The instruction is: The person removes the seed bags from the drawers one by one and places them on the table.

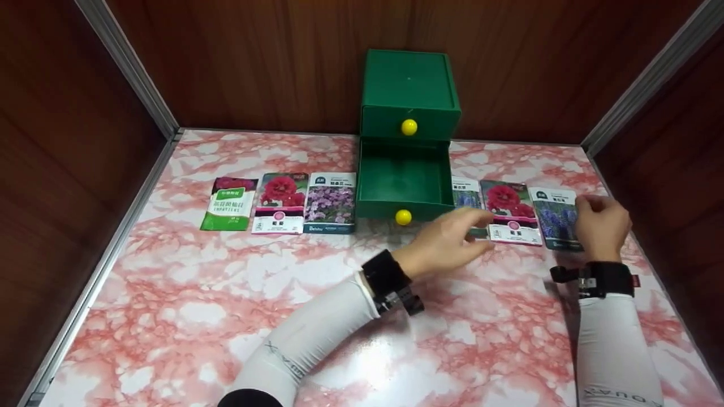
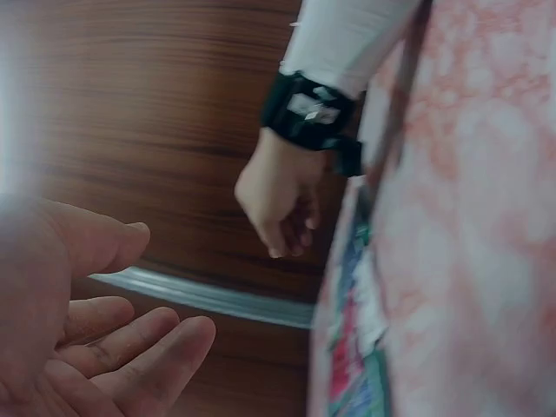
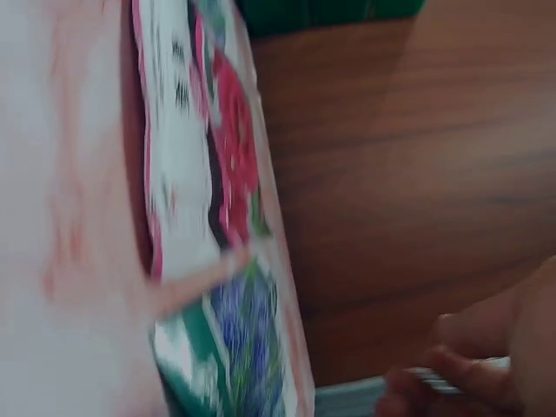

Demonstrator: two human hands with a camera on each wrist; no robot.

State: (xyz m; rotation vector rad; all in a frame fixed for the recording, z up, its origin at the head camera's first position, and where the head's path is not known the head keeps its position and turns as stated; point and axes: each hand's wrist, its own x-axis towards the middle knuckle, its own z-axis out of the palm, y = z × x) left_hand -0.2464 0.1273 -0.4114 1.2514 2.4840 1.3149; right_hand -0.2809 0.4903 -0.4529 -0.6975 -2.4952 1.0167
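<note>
Six seed packets [image 1: 512, 213] lie on the table [image 1: 226, 305], none in the open drawer [image 1: 399, 181]; right hand [image 1: 602, 226] pinches the far-right packet [image 1: 557, 217], left hand [image 1: 444, 243] hovers spread nearby.

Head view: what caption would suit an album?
Two hands hover over seed packets beside a green drawer box.

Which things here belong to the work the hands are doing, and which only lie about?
In hand: right hand at the blue-flower packet; left hand beside the red-flower packet; open lower drawer.
Lying about: three packets left of the drawer; closed upper drawer.
</note>
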